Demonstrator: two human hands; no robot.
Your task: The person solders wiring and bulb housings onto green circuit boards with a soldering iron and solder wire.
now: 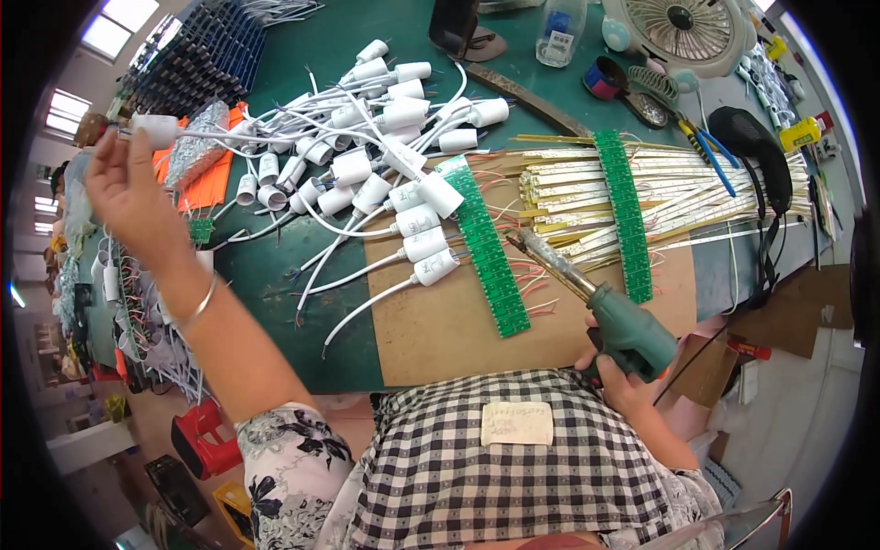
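My left hand [128, 188] is raised over the bench's left edge, fingertips pinched shut on a white cylindrical driver [156, 130] whose white lead trails right toward the pile of matching drivers [376, 119] in the middle of the green bench [312, 46]. My right hand [623, 380] sits at the near edge, fingers wrapped tight around the green handle of a soldering iron [596, 302], its tip resting just beside a green circuit-board strip [486, 243] on the brown board [449, 330]. A bundle of pale LED strips [642, 188] lies toward the right edge, crossed by a second green strip [626, 211]. A small fan [683, 32] stands at the far edge.
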